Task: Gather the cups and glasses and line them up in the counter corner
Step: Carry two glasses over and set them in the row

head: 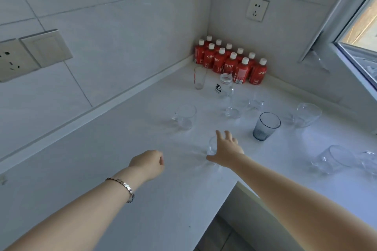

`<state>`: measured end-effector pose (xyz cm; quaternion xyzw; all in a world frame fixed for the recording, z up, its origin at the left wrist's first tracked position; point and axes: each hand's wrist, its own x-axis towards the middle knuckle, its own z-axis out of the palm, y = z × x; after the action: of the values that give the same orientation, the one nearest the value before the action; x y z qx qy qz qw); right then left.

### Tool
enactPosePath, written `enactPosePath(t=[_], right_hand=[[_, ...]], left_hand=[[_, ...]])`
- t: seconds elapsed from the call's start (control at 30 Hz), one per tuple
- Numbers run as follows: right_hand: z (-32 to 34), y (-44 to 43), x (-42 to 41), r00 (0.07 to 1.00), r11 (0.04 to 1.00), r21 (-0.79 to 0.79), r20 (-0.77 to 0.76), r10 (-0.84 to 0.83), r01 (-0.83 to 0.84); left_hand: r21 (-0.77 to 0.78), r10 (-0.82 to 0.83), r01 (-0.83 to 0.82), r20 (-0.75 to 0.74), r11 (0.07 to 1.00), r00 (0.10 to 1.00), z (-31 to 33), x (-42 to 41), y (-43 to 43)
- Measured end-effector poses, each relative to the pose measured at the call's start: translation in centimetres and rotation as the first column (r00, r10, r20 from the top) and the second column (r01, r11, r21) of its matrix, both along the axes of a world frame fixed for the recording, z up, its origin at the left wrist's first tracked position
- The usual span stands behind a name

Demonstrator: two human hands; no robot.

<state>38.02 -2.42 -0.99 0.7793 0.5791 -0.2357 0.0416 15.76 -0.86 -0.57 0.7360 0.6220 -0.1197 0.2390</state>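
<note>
Several clear glasses stand scattered on the white counter [122, 169]. A tall glass [199, 78] and a printed jar glass [224, 85] stand nearest the corner. A clear mug [185, 116] is left of centre, two small glasses [234, 109] [256, 101] are mid-counter, and a grey-blue tumbler [266, 126] is beside them. More clear glasses [308, 114] [336, 158] [370, 162] stand at the right. My right hand [226, 150] has its fingers spread over a small clear glass [211, 146], touching it with the thumb side. My left hand [149, 164] hovers loosely curled and empty.
Several red bottles with white caps [230, 61] fill the counter corner against the tiled walls. Wall sockets [257, 9] [12, 59] sit above. An open window frame [357, 47] juts in at the right. The counter's inner edge [236, 183] drops off below my right arm.
</note>
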Motion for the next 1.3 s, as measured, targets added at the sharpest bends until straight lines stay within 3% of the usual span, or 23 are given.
enactPosePath(t=[0.07,0.17,0.37,0.5,0.7,0.87,1.0,1.13,1.3], right_hand=[[-0.7,1.3,0.1,0.998,0.998,-0.051,0.048,0.038,-0.036],[-1.4,2.6,1.2,0.997,0.986,-0.148,-0.004,0.072,-0.072],[-1.1,4.3,4.2,0.991,0.978,-0.174,-0.081,0.106,-0.118],[-0.2,6.9,6.5,0.982,0.980,-0.148,-0.153,0.109,-0.132],[0.8,12.3,9.0,0.948,0.961,-0.040,-0.178,0.264,-0.275],[0.4,15.9,10.0,0.909,0.925,-0.015,-0.190,0.371,-0.381],[0.2,16.9,9.7,0.867,0.879,-0.014,-0.172,0.468,-0.477],[0.6,16.7,7.3,0.809,0.819,-0.001,-0.162,0.566,-0.573],[1.9,13.9,0.2,0.691,0.703,0.034,-0.155,0.706,-0.710]], left_hand=[[0.002,0.010,-0.010,0.011,1.000,1.000,-0.2,0.1,2.1],[-0.007,0.002,-0.002,0.037,1.000,0.999,-0.5,0.6,4.8],[0.069,0.009,-0.013,0.066,0.998,0.998,-0.4,2.9,9.6],[0.108,-0.106,0.095,0.109,0.990,0.988,-0.5,6.3,13.1],[0.039,-0.299,0.306,-0.127,0.951,0.946,-1.4,11.3,18.1],[-0.023,-0.047,0.049,0.062,0.999,0.997,-3.4,11.9,18.4],[0.010,0.189,-0.192,0.123,0.981,0.974,-3.5,10.3,15.4],[0.078,0.411,-0.434,0.207,0.897,0.888,-2.4,7.4,9.6],[0.232,0.620,-0.640,0.161,0.733,0.768,0.7,2.7,1.6]])
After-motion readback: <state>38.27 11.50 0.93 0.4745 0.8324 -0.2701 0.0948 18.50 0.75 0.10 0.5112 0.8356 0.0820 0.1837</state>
